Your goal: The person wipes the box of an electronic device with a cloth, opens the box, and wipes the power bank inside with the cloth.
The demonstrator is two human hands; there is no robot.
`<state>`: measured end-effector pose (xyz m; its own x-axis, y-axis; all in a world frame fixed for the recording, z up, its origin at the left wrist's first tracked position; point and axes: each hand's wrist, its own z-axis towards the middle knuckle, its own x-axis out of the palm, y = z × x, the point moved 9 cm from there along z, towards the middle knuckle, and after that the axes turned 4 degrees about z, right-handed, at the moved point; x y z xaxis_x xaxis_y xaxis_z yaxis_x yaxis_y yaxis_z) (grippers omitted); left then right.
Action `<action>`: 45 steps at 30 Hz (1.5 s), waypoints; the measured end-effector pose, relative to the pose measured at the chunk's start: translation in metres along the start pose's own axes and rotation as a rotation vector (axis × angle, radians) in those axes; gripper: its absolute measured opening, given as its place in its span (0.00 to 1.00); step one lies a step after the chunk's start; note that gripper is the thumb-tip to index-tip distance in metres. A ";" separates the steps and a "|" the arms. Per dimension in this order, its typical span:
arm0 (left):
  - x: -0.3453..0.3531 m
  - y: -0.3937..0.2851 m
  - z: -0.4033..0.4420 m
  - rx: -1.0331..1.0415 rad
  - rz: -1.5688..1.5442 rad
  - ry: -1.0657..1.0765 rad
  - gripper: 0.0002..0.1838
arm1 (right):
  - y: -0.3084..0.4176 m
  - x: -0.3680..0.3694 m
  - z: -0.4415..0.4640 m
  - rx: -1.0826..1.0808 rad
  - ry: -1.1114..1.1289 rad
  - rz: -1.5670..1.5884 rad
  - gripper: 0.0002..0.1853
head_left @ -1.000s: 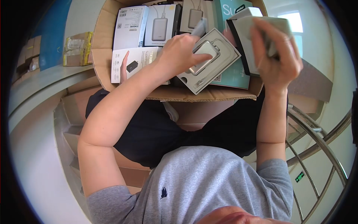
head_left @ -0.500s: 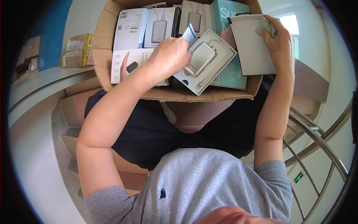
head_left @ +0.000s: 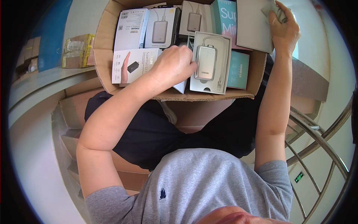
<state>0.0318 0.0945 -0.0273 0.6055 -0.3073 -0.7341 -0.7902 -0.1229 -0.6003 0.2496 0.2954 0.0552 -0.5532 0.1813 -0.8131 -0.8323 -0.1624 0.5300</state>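
Note:
My left hand (head_left: 174, 64) is closed on the left edge of an open white box tray (head_left: 210, 89). In the tray lie a silver power bank (head_left: 206, 62) and a pale cable (head_left: 222, 71). At the upper right, my right hand (head_left: 285, 31) grips a plain white-grey box piece (head_left: 253, 28) by its right side. A crumpled grey material (head_left: 275, 13), whose kind I cannot make out, is also under its fingers. Below my left hand's wrist side is a white SuperPort box (head_left: 130, 69) with a hand printed on it.
A large cardboard carton (head_left: 179, 96) on my lap holds several boxes, among them a power bank box (head_left: 158, 30), a white label box (head_left: 128, 28) and a teal box (head_left: 238, 71). A taped parcel (head_left: 77, 50) sits on the left ledge. Metal railing (head_left: 320, 138) runs at the right.
The tray with the power bank has turned from a slant to nearly straight and shifted slightly right. My right hand has moved the white-grey box piece upward. The leaflet edge by my left hand no longer shows.

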 end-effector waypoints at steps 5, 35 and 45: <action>-0.013 -0.002 0.000 -0.024 0.037 0.007 0.15 | 0.002 0.011 -0.003 -0.086 0.035 -0.004 0.23; 0.007 0.052 0.043 -0.196 -0.455 -0.137 0.26 | 0.056 0.052 -0.118 -0.280 0.543 -0.061 0.11; 0.003 0.052 0.043 -0.218 -0.253 -0.031 0.23 | 0.067 0.079 -0.126 -0.244 0.573 -0.320 0.11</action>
<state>-0.0034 0.1273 -0.0748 0.7848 -0.2130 -0.5820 -0.6142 -0.3920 -0.6849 0.1543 0.1768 -0.0035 -0.1200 -0.2722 -0.9547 -0.8821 -0.4121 0.2284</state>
